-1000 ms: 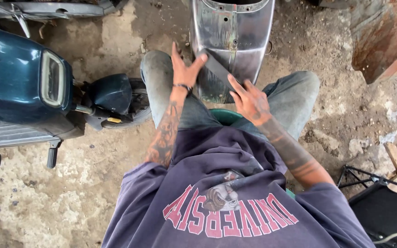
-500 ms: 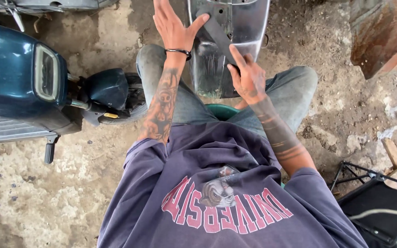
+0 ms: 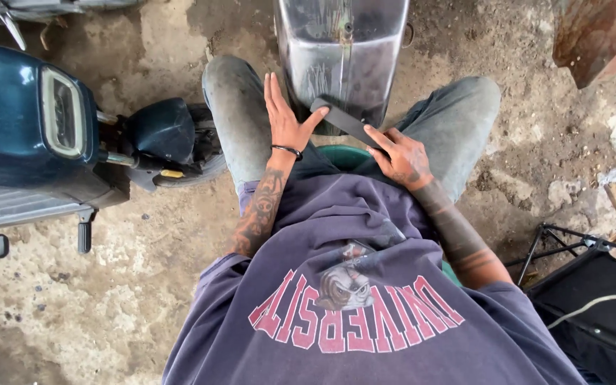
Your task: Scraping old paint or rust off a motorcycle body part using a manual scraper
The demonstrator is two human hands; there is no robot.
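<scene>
Against the metal panel [image 3: 341, 53], left hand [image 3: 284, 117] flat.

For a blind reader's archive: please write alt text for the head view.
Seated person's hands hold a dark flat strip against a bare grey metal scooter panel: left hand at one end, right hand at the other. A blue scooter stands at left on concrete.

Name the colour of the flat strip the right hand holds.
Dark grey to black strip, head view.

Daylight falls on a cracked, dusty concrete floor [image 3: 94, 314], where a dark teal scooter [image 3: 30, 135] stands at left and rusted metal [image 3: 600, 36] at upper right
</scene>
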